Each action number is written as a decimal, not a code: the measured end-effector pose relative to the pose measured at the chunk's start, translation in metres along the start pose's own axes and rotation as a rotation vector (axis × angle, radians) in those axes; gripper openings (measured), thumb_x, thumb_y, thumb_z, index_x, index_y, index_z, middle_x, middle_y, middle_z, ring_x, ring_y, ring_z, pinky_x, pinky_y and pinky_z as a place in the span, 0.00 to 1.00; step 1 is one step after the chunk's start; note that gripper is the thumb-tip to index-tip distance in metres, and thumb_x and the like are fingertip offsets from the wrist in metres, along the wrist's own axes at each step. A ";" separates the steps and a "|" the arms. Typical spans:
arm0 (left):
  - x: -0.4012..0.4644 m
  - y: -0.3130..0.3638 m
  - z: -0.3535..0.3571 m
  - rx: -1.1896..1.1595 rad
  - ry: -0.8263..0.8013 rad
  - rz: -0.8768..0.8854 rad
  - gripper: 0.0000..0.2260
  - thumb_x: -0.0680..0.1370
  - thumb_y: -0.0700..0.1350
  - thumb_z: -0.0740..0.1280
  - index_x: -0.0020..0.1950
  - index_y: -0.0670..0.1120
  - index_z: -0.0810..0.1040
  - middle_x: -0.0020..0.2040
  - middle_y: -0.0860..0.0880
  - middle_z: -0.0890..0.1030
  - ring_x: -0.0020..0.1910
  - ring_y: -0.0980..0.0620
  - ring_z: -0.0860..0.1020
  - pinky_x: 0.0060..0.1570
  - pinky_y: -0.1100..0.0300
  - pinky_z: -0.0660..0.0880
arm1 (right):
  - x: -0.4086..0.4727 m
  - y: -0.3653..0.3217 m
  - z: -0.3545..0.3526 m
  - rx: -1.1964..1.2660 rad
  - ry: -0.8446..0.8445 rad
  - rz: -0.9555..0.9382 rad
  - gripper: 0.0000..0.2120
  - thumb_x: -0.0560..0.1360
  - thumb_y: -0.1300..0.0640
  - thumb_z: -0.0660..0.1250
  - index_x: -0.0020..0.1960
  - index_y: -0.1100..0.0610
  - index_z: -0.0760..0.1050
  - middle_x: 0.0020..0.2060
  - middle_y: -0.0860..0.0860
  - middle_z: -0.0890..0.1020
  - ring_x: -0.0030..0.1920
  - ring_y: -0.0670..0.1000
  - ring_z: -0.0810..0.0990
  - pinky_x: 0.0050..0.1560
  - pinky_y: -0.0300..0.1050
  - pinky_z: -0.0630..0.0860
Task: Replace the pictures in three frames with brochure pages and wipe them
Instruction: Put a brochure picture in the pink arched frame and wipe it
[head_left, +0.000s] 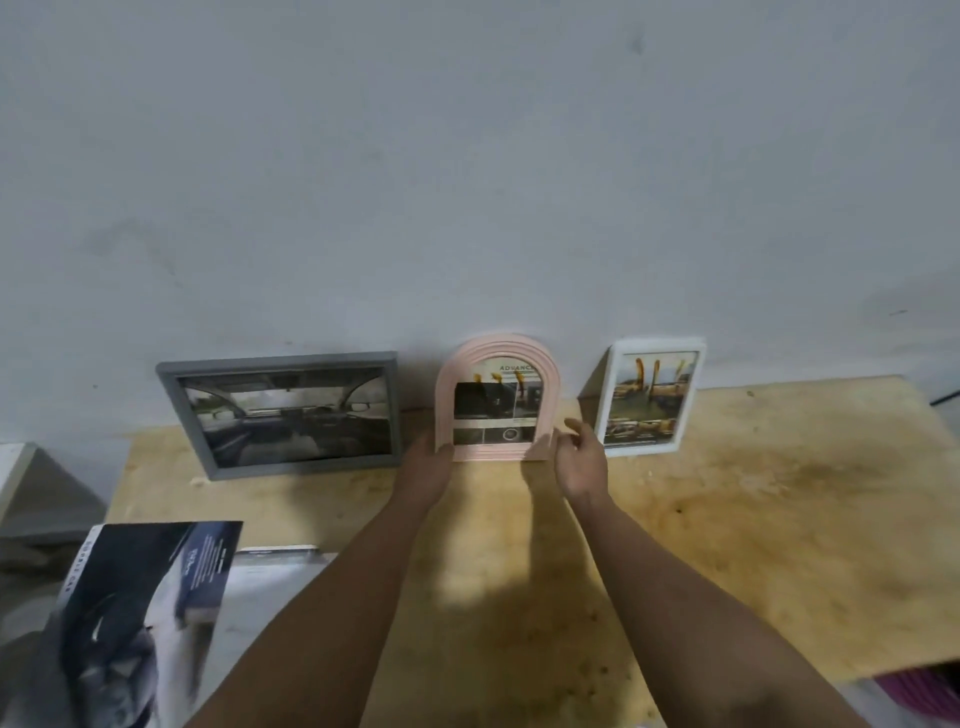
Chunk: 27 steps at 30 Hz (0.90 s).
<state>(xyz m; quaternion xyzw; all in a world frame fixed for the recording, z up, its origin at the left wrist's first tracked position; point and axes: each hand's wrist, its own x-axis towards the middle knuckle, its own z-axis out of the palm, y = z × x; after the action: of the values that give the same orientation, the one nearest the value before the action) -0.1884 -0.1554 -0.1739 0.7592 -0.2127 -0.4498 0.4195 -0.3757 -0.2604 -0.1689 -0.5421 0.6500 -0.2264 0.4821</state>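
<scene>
Three frames lean against the wall at the back of the wooden table (753, 499). A grey landscape frame (283, 413) with a car-interior page stands at the left. In the middle stands a pink arched frame (497, 397) holding a brochure page. A white portrait frame (647, 397) with a yellow-toned page is at the right. My left hand (428, 460) grips the pink frame's lower left edge. My right hand (579, 457) touches its lower right corner, fingers curled. An open brochure (140, 613) lies at the table's front left.
A light grey wall rises right behind the frames. A grey-white block (31, 488) sits off the table's left end. Something pink-purple (924, 691) shows at the bottom right, below the table edge. Loose pages (280, 564) lie beside the brochure.
</scene>
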 end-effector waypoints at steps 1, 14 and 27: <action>0.006 0.002 0.010 -0.024 0.018 -0.029 0.18 0.83 0.46 0.61 0.73 0.46 0.71 0.62 0.47 0.77 0.58 0.44 0.77 0.59 0.46 0.77 | 0.012 -0.005 -0.003 0.030 -0.012 -0.005 0.17 0.85 0.56 0.61 0.73 0.57 0.71 0.67 0.56 0.78 0.64 0.54 0.77 0.61 0.42 0.70; 0.000 -0.027 0.034 0.013 0.245 0.036 0.05 0.83 0.47 0.61 0.52 0.49 0.76 0.44 0.55 0.78 0.44 0.53 0.77 0.36 0.61 0.68 | 0.032 0.008 -0.028 0.040 -0.292 0.108 0.17 0.85 0.46 0.56 0.49 0.53 0.78 0.43 0.53 0.81 0.45 0.55 0.79 0.46 0.46 0.76; -0.099 -0.014 0.016 0.301 0.350 0.406 0.03 0.82 0.49 0.65 0.54 0.53 0.75 0.45 0.57 0.81 0.42 0.57 0.80 0.37 0.57 0.78 | 0.001 0.012 -0.050 0.063 -0.425 0.194 0.24 0.84 0.40 0.55 0.70 0.53 0.76 0.63 0.54 0.79 0.62 0.58 0.78 0.64 0.61 0.76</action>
<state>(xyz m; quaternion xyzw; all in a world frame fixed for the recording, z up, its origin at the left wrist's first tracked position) -0.2525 -0.0852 -0.1391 0.8208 -0.3489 -0.1826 0.4139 -0.4251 -0.2692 -0.1579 -0.4974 0.5755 -0.0800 0.6442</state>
